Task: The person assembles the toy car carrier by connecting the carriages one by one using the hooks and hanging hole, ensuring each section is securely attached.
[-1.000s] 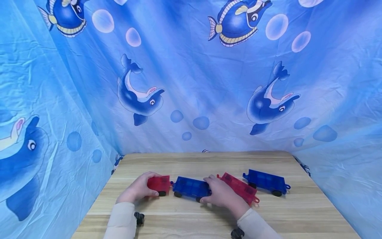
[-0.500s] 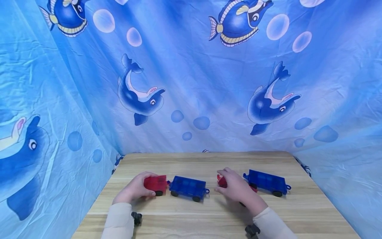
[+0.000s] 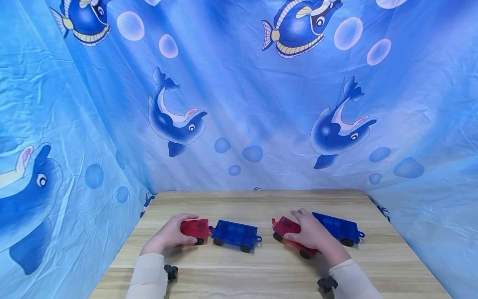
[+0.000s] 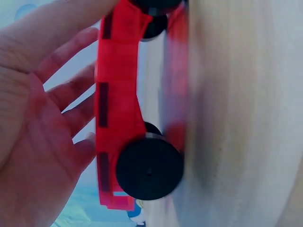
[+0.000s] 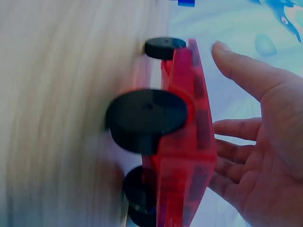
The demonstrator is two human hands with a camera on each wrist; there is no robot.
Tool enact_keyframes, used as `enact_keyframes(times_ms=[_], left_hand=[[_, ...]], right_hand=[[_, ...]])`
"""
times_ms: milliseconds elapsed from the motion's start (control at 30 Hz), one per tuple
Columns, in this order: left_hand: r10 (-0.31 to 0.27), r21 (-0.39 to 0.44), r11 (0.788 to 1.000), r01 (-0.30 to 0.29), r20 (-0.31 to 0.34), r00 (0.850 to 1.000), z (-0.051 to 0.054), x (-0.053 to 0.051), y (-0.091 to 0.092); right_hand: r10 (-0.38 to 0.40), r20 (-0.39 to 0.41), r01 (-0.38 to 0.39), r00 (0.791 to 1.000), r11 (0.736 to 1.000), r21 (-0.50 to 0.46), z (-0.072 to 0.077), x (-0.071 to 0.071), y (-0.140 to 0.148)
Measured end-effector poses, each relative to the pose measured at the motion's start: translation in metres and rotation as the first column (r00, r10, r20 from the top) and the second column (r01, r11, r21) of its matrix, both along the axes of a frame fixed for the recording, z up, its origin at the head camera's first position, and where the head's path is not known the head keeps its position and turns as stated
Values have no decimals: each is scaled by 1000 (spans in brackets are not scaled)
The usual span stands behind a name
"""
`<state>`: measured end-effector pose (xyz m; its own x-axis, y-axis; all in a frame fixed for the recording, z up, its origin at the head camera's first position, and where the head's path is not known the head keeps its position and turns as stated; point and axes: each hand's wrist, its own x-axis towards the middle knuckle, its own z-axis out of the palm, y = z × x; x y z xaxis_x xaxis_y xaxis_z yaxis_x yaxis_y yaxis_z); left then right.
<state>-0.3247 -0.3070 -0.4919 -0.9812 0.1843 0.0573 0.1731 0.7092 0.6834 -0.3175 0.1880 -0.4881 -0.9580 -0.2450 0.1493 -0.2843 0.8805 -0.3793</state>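
Left hand (image 3: 173, 233) pinching red car (image 3: 196, 229); right hand (image 3: 311, 233) spread over red wagon (image 3: 286, 226).

We note on the wood-grain table (image 3: 231, 274), from left edge to right: first red wagon (image 3: 201, 226), first blue wagon (image 3: 234, 235) just beside it, second red wagon (image 3: 285, 226) askew to the far edge, second blue wagon (image 3: 340, 228)

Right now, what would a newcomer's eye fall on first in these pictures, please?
Probably the blue sea-creature backdrop, which fills most of the head view behind the wooden table. There, the left hand holds a red toy car at the left, and the right hand is at a second red car further right.
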Motion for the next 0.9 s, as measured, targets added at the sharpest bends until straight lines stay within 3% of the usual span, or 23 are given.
enact_keyframes(times_ms=[167,367,600,767,900], left_hand=[[-48,-27,999,45,-91,995,8,-1,13],[-98,-13,995,97,-150,984,14,0,38],[-167,-19,986,166,-177,970,12,0,68],[-278,-62,961,271,-190,942,9,-1,93],[-327,-95,944,315,-176,928,6,-1,110]], right_hand=[[-18,52,19,998,1000,-4,1,-1,4],[-32,108,34,994,999,-17,-2,-1,3],[-36,136,40,990,999,-22,-4,0,0],[-44,129,47,991,999,-19,-4,0,-1],[-49,127,51,991,999,-16,-7,-1,-2]])
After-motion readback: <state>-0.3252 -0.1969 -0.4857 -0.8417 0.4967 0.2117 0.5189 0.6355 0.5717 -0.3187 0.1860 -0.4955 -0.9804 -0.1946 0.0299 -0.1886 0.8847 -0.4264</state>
